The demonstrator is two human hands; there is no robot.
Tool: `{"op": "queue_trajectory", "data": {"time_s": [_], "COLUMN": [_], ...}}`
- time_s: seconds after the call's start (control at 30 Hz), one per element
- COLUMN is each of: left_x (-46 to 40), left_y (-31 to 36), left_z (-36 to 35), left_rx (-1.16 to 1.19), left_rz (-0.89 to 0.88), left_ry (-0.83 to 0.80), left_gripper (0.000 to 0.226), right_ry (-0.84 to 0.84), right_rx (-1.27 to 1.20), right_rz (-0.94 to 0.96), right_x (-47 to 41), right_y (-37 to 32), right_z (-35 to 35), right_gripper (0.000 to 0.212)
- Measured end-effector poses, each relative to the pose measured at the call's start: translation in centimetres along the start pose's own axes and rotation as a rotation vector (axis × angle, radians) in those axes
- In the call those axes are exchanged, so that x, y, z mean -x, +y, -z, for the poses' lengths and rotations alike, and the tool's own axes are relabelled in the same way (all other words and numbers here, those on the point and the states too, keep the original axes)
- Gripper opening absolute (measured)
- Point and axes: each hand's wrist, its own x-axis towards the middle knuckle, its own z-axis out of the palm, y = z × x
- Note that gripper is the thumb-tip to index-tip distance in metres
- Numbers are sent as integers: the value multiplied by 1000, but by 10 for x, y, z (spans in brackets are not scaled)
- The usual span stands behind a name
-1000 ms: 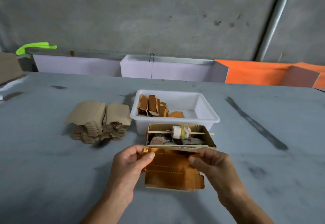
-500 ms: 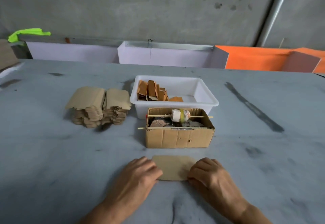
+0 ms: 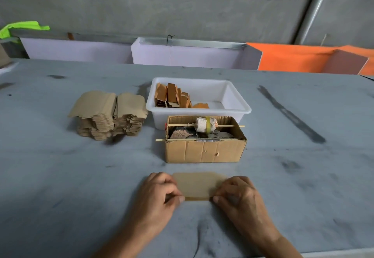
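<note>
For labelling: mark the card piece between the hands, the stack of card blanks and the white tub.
card piece (image 3: pixel 196 183): head view, bare top face.
stack of card blanks (image 3: pixel 95 101): head view, top sheet.
white tub (image 3: pixel 236 110): head view, front rim.

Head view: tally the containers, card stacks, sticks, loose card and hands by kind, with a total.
white plastic tub: 1
brown corrugated cardboard box: 1
stacks of tan card blanks: 2
thin wooden sticks across the box: 2
flat tan card piece, pinched at both ends: 1
hands, left hand and right hand: 2
Total: 9

Left hand (image 3: pixel 162 192), right hand (image 3: pixel 237 194), both curled
</note>
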Motion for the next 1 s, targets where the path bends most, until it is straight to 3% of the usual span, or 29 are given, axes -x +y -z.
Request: {"op": "queue_trajectory", "data": {"time_s": [0.27,0.43,0.7,0.9,1.0], "left_x": [-7,-8,-7,-3,3], "left_y": [3,4,3,7,16], "left_z": [-11,-11,-8,-10,-10], "left_rx": [-74,-113,-83,-95,-253], "left_rz": [216,298,391,362,91], "left_ry": [51,75,97,154,218], "left_gripper": [8,30,27,31,26], "right_ry": [-30,-107,-109,-3,127], "right_rx": [21,110,77,22,135], "right_rz": [-364,-455,-477,-424,-287], "right_x": [-8,-17,-17,-7,2], "right_y": [-9,-11,-11,-12,-14], "right_z": [-5,-2,1,-4,-8], "right_gripper": [22,13,30,14,8]}}
